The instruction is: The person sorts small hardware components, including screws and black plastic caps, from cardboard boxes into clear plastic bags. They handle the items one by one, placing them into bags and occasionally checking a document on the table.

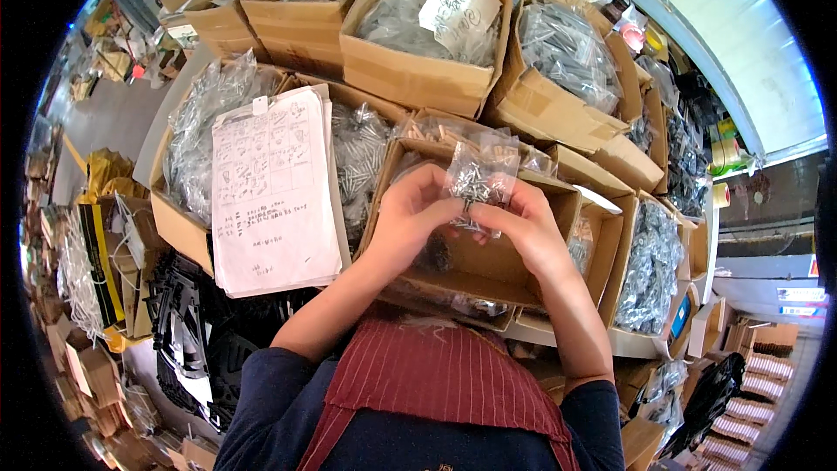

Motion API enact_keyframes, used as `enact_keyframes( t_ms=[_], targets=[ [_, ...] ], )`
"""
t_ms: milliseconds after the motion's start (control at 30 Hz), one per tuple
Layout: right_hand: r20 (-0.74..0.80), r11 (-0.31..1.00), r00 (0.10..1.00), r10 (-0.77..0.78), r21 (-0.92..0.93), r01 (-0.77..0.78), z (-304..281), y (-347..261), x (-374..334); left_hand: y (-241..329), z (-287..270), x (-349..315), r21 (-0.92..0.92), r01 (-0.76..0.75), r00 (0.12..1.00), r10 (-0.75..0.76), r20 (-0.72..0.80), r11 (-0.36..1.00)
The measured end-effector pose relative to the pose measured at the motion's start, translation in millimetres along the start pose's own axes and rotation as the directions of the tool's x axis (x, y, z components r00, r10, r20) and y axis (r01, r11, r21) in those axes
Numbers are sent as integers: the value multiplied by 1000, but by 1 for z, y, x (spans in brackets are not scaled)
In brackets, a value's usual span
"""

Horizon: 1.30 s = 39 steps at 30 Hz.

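Between my two hands is a small clear plastic bag of silvery screws (475,179), held up over an open cardboard box (466,283). My left hand (417,208) grips the bag's left side, its thumb pressed against the plastic. From the other side my right hand (525,225) pinches it, thumb near the bottom of the bag. The fingers behind the bag are partly hidden. Under it, the box's brown bottom shows, with some small bags toward its left side.
A stack of handwritten sheets (270,201) lies on the boxes at the left. Behind stand cardboard boxes of bagged hardware, one with a white paper note (459,9). A box of bagged metal parts (649,266) stands at right. Black plastic parts (196,331) sit lower left.
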State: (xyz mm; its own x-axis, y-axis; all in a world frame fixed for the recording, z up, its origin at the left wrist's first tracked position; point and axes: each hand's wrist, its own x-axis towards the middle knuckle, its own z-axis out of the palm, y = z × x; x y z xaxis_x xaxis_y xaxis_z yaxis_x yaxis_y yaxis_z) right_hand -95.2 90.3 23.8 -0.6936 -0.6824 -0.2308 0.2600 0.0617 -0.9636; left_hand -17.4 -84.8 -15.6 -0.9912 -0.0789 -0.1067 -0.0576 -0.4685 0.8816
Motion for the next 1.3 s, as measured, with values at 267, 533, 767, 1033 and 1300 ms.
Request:
enact_keyframes(
  t_ms=[267, 533, 767, 1033, 1300],
  targets=[
    [-5, 1000, 1000, 10, -25, -10, -2, 2, -1, 0, -1, 0, 1, 37, 999, -37, 3, 999],
    [-3, 999, 999, 35, -7, -35, -2, 0, -3, 0, 0, -1, 27, 43, 999, -42, -18, 999],
    [-27, 999, 999, 44, -12, -44, 1, -1, -4, 2, -1, 0, 20, 30, 1000, -30, 1, 999],
    [-12, 1000, 1000, 28, 8, -27, 2, -2, -5, 0, -2, 0, 16, 23, 1000, -24, 20, 1000],
    [-15, 999, 999, 29, -14, -29, 2, 0, -5, -1, -4, 0, 95, 30, 999, -33, 32, 995]
  ],
)
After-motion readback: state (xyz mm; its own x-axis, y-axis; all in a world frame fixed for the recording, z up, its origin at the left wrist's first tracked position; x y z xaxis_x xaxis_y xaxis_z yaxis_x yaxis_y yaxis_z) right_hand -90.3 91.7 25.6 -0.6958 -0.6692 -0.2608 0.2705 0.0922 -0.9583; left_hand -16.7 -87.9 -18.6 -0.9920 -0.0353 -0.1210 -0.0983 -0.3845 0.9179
